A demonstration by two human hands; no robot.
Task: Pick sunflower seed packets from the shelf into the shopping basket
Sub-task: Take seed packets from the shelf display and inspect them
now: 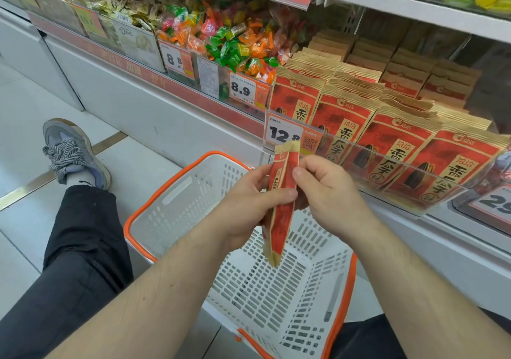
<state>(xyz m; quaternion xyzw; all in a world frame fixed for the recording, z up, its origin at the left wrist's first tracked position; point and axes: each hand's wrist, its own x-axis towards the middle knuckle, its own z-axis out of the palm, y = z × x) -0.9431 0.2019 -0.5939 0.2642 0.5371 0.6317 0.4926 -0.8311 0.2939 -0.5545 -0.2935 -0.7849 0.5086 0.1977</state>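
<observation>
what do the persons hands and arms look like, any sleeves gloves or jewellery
Both forearms are bare as far as the picture shows: no sleeves in view. The left hand and the right hand wear no gloves, and no rings, watch or bracelet show on the visible fingers or wrists.

Floor: pale glossy tiles [25, 126] lying underfoot, a brass strip [41, 184] running across them.
Fixture: white shelving base [143, 104] standing along the aisle, red trim band [132, 74] running above.
Light: even lighting reflecting off tiles.
</observation>
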